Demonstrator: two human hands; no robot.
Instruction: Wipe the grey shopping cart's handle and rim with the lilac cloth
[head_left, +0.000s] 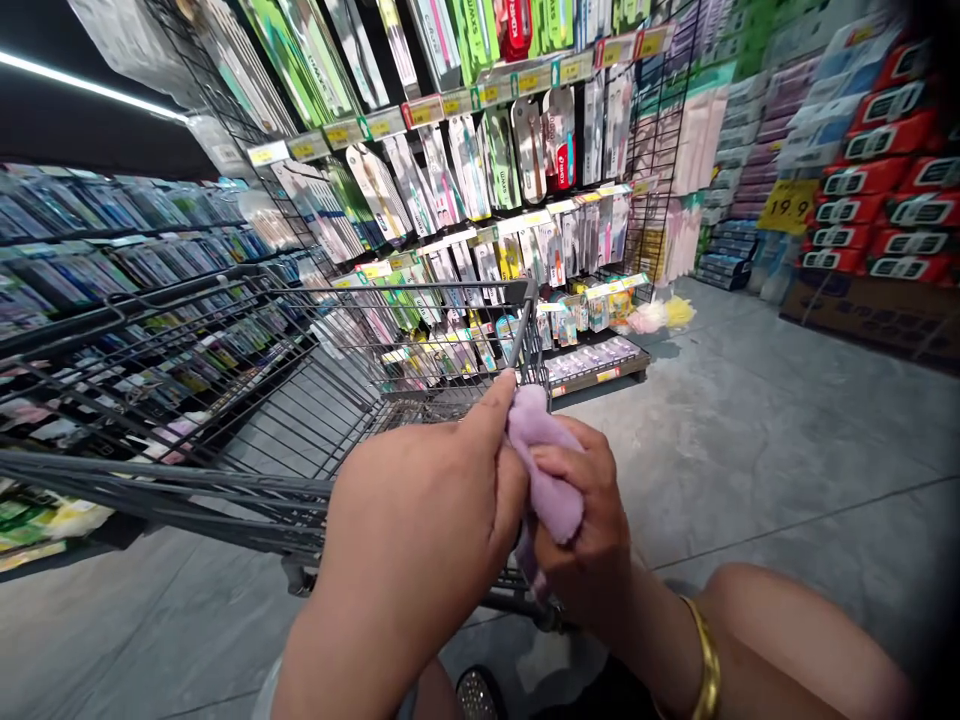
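Note:
A fluffy lilac cloth point(553, 495) is bunched between my two hands at the near corner of a dark grey wire shopping cart point(300, 475). My left hand point(427, 490) is closed on the cloth's left side, its index finger stretched forward against the cart's corner. Around the cloth's right side and lower end, the fingers of my right hand point(589, 500) are wrapped tight. A gold bangle point(703, 655) circles my right wrist. Part of the cloth hangs below, and my hands hide much of the cart rail behind it.
Beyond the cart stands a rack point(450, 235) hung with packaged toothbrush-like goods. Red packs point(855, 215) are stacked at the right beside a yellow price sign point(786, 207). More shelves point(127, 240) line the left. A sparkly shoe point(478, 692) shows below on the grey floor point(750, 430).

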